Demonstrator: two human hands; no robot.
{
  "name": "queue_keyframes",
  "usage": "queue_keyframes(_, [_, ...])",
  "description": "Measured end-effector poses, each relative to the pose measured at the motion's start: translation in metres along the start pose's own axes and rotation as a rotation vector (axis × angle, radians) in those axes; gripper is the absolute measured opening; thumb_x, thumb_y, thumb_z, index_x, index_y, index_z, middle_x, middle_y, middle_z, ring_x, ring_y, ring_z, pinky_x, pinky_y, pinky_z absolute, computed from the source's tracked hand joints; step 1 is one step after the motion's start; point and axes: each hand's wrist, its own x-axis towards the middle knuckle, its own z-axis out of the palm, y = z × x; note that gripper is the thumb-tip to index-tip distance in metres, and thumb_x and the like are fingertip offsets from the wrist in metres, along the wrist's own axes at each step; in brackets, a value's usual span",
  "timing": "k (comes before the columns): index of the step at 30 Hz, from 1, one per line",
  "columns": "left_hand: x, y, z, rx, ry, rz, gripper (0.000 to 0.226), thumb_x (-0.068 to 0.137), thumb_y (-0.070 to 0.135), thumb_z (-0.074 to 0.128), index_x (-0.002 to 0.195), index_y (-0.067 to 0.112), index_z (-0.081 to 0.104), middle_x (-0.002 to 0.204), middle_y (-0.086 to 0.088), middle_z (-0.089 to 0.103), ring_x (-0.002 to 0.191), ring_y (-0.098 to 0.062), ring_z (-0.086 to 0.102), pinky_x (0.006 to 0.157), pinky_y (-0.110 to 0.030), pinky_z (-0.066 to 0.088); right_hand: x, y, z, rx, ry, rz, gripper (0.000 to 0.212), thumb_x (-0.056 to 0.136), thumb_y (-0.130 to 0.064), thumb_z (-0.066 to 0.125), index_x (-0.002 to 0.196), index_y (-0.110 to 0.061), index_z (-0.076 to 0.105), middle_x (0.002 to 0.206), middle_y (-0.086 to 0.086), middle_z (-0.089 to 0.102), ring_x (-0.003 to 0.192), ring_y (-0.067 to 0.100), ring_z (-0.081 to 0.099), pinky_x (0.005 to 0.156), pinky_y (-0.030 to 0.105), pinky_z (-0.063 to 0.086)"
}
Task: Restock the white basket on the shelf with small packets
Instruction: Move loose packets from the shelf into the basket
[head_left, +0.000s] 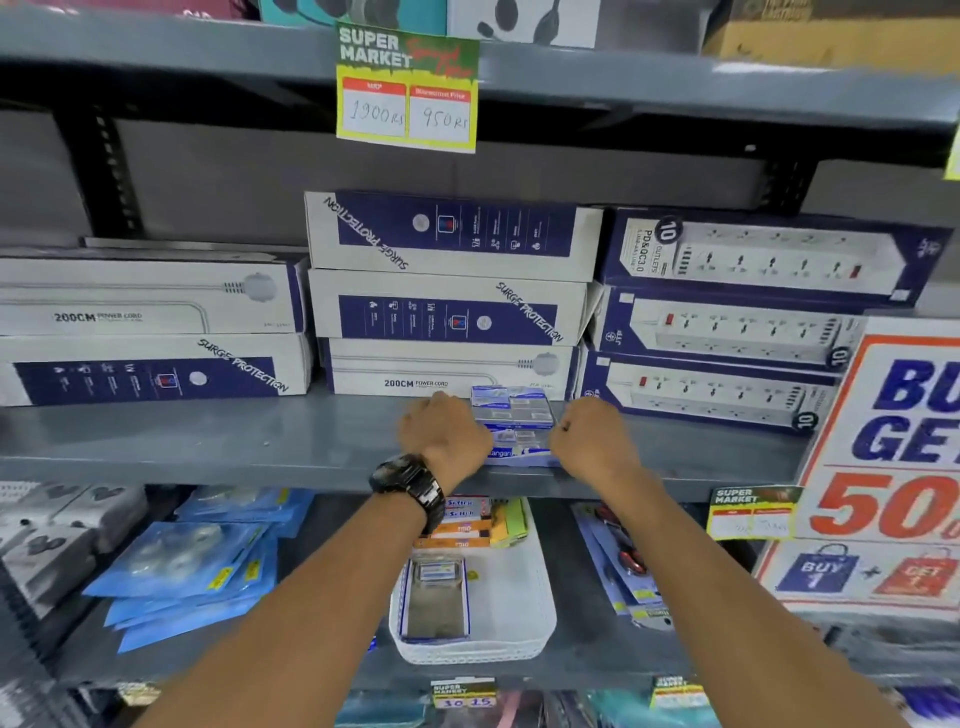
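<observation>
Left hand (444, 434) and right hand (592, 436) clasped on a stack of small packets (514, 421) at the grey shelf's (208, 441) front edge, long axis running back toward boxed power strips (452, 306). White basket (511, 597) on the lower shelf below, beside blue pouches (192, 566).

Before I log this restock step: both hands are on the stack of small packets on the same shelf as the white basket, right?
Not quite. In the head view the left hand and right hand flank the stack of small packets, but it sits one shelf above the white basket.
</observation>
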Motion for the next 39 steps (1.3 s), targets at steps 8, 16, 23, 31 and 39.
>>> queue_keyframes(8, [-0.063,-0.018,0.003,0.107,0.126,0.136,0.027,0.089,0.026,0.046,0.078,0.016,0.069,0.149,-0.004,0.042,0.139,-0.026,0.028,0.111,-0.045,0.025,-0.081,-0.001,-0.02,-0.129,0.007,-0.188,0.026,0.084,-0.019,0.057,0.063,-0.01,0.068,0.143,0.006,0.05,0.145,0.028,0.018,0.12,0.045,0.011])
queue_keyframes(16, [-0.165,-0.044,0.008,0.027,0.294,0.196,0.038,0.08,0.034,0.033,0.07,0.02,0.067,0.142,-0.006,0.051,0.137,-0.028,0.036,0.105,-0.053,0.038,-0.187,0.012,-0.024,-0.017,0.067,-0.267,0.023,0.084,-0.019,0.063,0.062,-0.019,0.063,0.146,-0.011,0.044,0.147,0.007,0.004,0.119,0.047,0.019])
queue_keyframes(23, [-0.204,-0.074,0.06,0.099,0.31,0.21,0.032,0.079,0.03,0.041,0.071,0.019,0.07,0.141,-0.008,0.053,0.131,-0.037,0.045,0.095,-0.057,0.044,-0.226,0.05,0.024,0.039,0.132,-0.284,0.02,0.081,-0.023,0.053,0.066,-0.019,0.066,0.137,-0.008,0.053,0.143,0.018,0.026,0.1,0.056,0.044])
queue_keyframes(31, [-0.18,-0.096,0.132,0.125,0.104,0.086,0.034,0.084,0.033,0.037,0.078,0.021,0.069,0.147,-0.007,0.044,0.139,-0.032,0.031,0.105,-0.057,0.037,-0.207,0.097,0.086,-0.062,0.044,-0.21,0.013,0.079,-0.005,0.068,0.068,-0.012,0.067,0.135,0.003,0.056,0.141,0.024,0.029,0.11,0.058,0.032])
queue_keyframes(39, [-0.105,-0.115,0.216,0.138,-0.125,-0.008,0.028,0.089,0.028,0.048,0.105,0.018,0.068,0.159,-0.006,0.021,0.147,-0.033,0.01,0.117,-0.057,0.013,-0.129,0.144,0.156,-0.22,-0.056,-0.219,0.017,0.084,-0.016,0.058,0.075,-0.013,0.072,0.129,0.004,0.06,0.136,0.028,0.037,0.114,0.056,0.024])
